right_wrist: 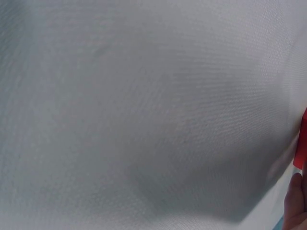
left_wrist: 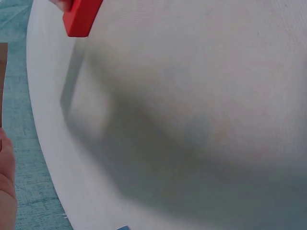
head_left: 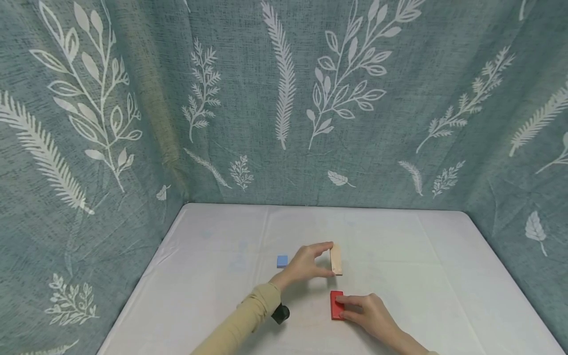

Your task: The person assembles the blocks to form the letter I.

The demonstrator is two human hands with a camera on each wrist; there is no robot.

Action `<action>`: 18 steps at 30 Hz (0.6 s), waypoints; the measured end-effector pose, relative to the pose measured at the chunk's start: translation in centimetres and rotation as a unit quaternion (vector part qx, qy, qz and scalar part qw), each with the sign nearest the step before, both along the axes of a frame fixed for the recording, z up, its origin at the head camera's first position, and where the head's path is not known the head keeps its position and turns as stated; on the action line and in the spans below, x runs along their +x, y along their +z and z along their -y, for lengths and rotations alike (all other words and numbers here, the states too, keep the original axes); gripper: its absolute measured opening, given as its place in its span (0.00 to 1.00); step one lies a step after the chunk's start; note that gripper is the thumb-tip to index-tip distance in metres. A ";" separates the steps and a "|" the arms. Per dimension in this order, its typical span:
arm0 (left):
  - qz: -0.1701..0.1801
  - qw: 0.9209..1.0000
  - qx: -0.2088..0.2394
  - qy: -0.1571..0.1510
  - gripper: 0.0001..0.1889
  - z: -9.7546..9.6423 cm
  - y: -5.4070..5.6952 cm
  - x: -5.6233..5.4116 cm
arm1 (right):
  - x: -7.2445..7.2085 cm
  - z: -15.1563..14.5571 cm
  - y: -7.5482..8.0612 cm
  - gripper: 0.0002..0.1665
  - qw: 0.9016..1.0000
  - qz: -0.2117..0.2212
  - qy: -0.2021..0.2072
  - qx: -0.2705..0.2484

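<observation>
My left hand [head_left: 305, 265] holds a pale wooden block [head_left: 336, 260] between thumb and fingertips, which pinch it at its far and near ends. In the left wrist view only a brownish strip of this block [left_wrist: 3, 81] shows at the left edge. Closer to me, my right hand [head_left: 366, 313] pinches a red rectangular block [head_left: 335, 309], thumb and fingers at its right side. One end of the red block [left_wrist: 82, 20] appears at the top of the left wrist view, over a shadow on the cloth. The right wrist view catches only its edge and some fingers.
A small blue square block [head_left: 282, 262] lies on the white-covered table [head_left: 213, 296], just left of my left hand. Something black [head_left: 281, 313] sits under my left forearm. Green leaf-patterned curtains [head_left: 248, 98] stand round the table's back and sides.
</observation>
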State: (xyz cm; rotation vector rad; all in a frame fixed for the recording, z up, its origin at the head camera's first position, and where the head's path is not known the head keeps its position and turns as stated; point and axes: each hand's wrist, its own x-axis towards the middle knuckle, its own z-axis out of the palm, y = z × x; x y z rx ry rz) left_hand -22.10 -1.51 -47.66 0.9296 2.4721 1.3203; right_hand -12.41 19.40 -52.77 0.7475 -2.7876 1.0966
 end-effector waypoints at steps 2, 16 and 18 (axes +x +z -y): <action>-0.003 1.000 -0.007 0.001 0.38 -0.1 -0.3 0.1 | 0.0 0.0 0.0 0.17 1.000 -0.002 0.000 -0.001; 0.018 0.999 -0.025 0.011 0.37 -0.5 -1.9 0.5 | 0.0 0.1 -0.1 0.17 1.000 -0.001 0.000 0.001; 0.022 0.999 -0.028 0.012 0.37 -0.6 -2.0 0.5 | 0.0 0.1 0.0 0.17 1.000 0.003 -0.002 0.003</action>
